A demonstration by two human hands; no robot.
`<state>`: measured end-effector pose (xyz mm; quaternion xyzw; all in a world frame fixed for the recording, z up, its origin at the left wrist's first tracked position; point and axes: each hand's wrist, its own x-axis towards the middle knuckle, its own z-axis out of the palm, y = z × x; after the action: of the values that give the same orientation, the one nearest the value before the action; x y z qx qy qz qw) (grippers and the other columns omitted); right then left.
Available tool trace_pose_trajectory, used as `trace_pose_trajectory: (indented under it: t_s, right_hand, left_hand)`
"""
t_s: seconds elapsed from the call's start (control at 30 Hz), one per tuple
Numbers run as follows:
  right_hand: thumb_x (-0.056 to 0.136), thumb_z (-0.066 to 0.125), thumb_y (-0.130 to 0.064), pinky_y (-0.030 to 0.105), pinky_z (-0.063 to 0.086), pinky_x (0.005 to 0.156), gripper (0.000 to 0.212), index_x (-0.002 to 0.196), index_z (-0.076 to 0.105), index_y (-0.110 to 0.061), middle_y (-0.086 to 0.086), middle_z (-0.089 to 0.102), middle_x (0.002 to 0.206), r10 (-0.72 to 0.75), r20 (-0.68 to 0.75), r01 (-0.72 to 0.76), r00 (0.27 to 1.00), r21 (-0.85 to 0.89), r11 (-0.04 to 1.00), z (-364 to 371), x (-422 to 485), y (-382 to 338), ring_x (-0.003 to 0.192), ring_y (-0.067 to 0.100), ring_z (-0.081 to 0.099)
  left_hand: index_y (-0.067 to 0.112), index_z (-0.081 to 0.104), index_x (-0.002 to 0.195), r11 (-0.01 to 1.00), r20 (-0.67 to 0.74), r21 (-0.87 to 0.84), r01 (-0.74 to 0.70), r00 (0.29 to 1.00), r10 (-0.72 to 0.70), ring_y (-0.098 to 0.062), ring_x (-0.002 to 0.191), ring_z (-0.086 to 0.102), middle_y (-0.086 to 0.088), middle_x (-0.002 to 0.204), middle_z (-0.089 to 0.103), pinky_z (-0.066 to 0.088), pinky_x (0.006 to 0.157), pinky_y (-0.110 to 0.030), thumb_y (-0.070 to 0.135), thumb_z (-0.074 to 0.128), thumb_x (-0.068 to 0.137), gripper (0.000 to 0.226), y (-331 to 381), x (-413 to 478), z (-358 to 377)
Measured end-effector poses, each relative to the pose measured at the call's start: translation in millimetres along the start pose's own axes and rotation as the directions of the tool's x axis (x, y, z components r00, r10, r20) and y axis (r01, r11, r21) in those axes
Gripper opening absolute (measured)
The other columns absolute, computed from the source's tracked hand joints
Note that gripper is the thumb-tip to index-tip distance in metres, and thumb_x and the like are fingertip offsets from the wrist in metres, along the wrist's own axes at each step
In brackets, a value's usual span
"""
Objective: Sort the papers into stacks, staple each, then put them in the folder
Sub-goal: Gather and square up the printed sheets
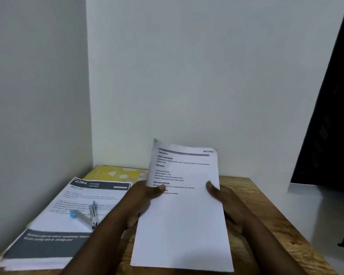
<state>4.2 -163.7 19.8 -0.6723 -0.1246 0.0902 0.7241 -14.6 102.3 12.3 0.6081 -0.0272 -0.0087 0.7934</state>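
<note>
I hold a white printed stack of papers [184,211] tilted up above the wooden table [266,215]. My left hand [143,197] grips its left edge, thumb on the front of the page. At the right edge, my right hand [220,197] grips it the same way. A second stack of papers [54,231] with dark header bands lies flat at the left. On it rests a small stapler [87,214] with blue ends. A yellow folder [117,173] lies at the back by the wall, partly under the papers.
White walls close the table in at the left and behind. The table's right edge drops to a pale floor [316,211]. A dark curtain or doorway [330,126] stands at the far right.
</note>
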Motion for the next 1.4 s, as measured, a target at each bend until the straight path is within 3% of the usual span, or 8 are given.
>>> trace_pose_trajectory:
  t_s: [0.1, 0.23, 0.43, 0.63, 0.77, 0.93, 1.17, 1.4]
  right_hand:
    - [0.106, 0.058, -0.038, 0.042, 0.064, 0.085, 0.038, 0.121, 0.073, -0.007, 0.013, 0.079, 0.114, -0.1, -0.132, 0.096, 0.986, -0.034, 0.995, 7, 13, -17, 0.104, 0.032, 0.077]
    - [0.105, 0.063, -0.024, 0.056, 0.058, 0.097, 0.025, 0.117, 0.074, -0.004, 0.017, 0.079, 0.113, -0.126, -0.247, 0.124, 0.961, -0.023, 0.992, 11, 26, -12, 0.105, 0.039, 0.075]
    - [0.103, 0.064, -0.015, 0.049, 0.06, 0.089, 0.021, 0.112, 0.073, 0.003, 0.021, 0.078, 0.111, -0.09, -0.243, 0.087, 0.966, -0.023, 0.996, 15, 20, 2, 0.096, 0.038, 0.076]
    - [0.103, 0.063, -0.013, 0.044, 0.062, 0.082, 0.023, 0.117, 0.072, 0.003, 0.022, 0.078, 0.112, -0.044, -0.188, 0.049, 0.981, 0.02, 0.999, 24, 10, 13, 0.093, 0.036, 0.077]
    - [0.104, 0.064, -0.02, 0.062, 0.056, 0.098, 0.026, 0.123, 0.071, -0.003, 0.022, 0.075, 0.119, -0.075, -0.206, 0.082, 0.976, 0.026, 0.996, 27, 13, 19, 0.11, 0.044, 0.073]
    - [0.108, 0.058, -0.028, 0.033, 0.06, 0.071, 0.032, 0.113, 0.073, 0.001, 0.017, 0.079, 0.108, -0.077, -0.32, 0.089, 0.944, 0.025, 0.996, 29, 18, 17, 0.087, 0.028, 0.076]
    - [0.108, 0.06, -0.029, 0.044, 0.058, 0.084, 0.029, 0.094, 0.077, -0.009, 0.013, 0.08, 0.096, -0.105, -0.364, 0.091, 0.925, -0.054, 0.994, 34, 27, 29, 0.087, 0.031, 0.074]
    - [0.111, 0.053, -0.03, 0.019, 0.054, 0.054, 0.033, 0.095, 0.071, -0.009, -0.006, 0.078, 0.074, -0.059, -0.281, 0.045, 0.958, -0.053, 0.998, 40, 24, 39, 0.065, 0.009, 0.073]
  left_hand:
    - [-0.003, 0.071, 0.122, 0.999, -0.017, 0.031, 0.024, 1.0, -0.024, -0.033, 0.093, 0.079, -0.018, 0.109, 0.079, 0.063, 0.074, -0.037, 0.003, 0.069, 0.096, 0.027, -8, -13, -2]
    - [-0.002, 0.072, 0.122, 0.997, -0.013, 0.051, 0.063, 0.998, -0.063, -0.032, 0.092, 0.08, -0.018, 0.11, 0.08, 0.064, 0.072, -0.036, 0.006, 0.07, 0.097, 0.026, -14, -32, 1]
    - [0.002, 0.073, 0.121, 0.998, -0.128, 0.031, -0.056, 0.99, 0.059, -0.04, 0.109, 0.075, -0.018, 0.115, 0.078, 0.055, 0.102, -0.061, 0.032, 0.07, 0.102, 0.036, 2, -26, -6]
    - [0.001, 0.072, 0.093, 0.982, -0.352, 0.134, -0.133, 0.92, 0.172, -0.03, 0.091, 0.075, -0.014, 0.099, 0.08, 0.057, 0.09, -0.043, 0.03, 0.07, 0.1, 0.029, 5, -8, -10]
    - [-0.004, 0.064, 0.085, 0.964, -0.37, 0.221, -0.148, 0.902, 0.223, -0.02, 0.076, 0.062, -0.013, 0.081, 0.073, 0.044, 0.074, -0.035, 0.046, 0.073, 0.087, 0.051, -9, -2, -20]
    - [-0.003, 0.068, 0.087, 0.969, -0.383, 0.213, -0.128, 0.901, 0.203, -0.019, 0.075, 0.062, -0.006, 0.08, 0.073, 0.044, 0.073, -0.033, 0.034, 0.072, 0.098, 0.039, -21, 0, -23]
    - [0.013, 0.067, 0.077, 0.988, -0.371, 0.097, -0.119, 0.917, 0.147, -0.002, 0.056, 0.064, 0.011, 0.061, 0.071, 0.048, 0.054, -0.014, 0.019, 0.07, 0.102, 0.026, -38, 6, -29]
    - [0.008, 0.074, 0.091, 0.979, -0.398, 0.13, -0.157, 0.896, 0.196, -0.001, 0.066, 0.065, 0.001, 0.083, 0.072, 0.049, 0.061, -0.012, 0.023, 0.066, 0.104, 0.021, -34, 8, -32]
